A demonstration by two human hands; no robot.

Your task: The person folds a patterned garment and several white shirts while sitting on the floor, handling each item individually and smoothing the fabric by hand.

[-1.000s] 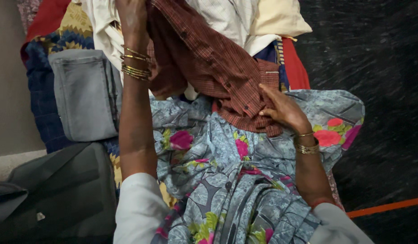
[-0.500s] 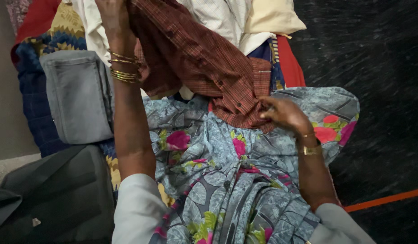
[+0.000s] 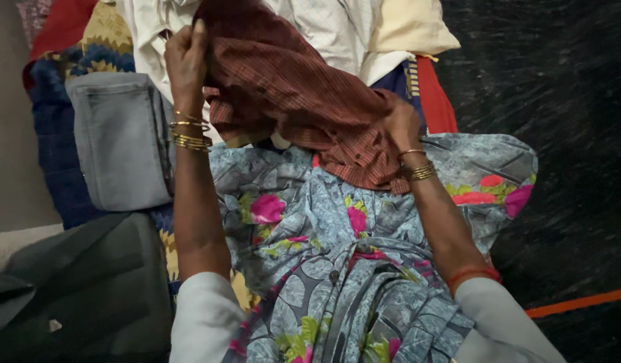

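A brown checked shirt with buttons is stretched between both my hands above my lap. My left hand grips its upper left edge, fingers closed on the cloth, gold bangles at the wrist. My right hand clutches the shirt's lower right part, also with bangles. The shirt's hem hangs down over the blue floral fabric covering my lap.
A folded grey garment lies at the left on a patterned blue and yellow cloth. White and cream clothes are piled behind the shirt, with red cloth beside them. A dark grey bag sits lower left. Dark floor with an orange line lies right.
My right hand moved up from the shirt's hem and now bunches the cloth higher. My left hand came down a little, still holding the shirt's top edge.
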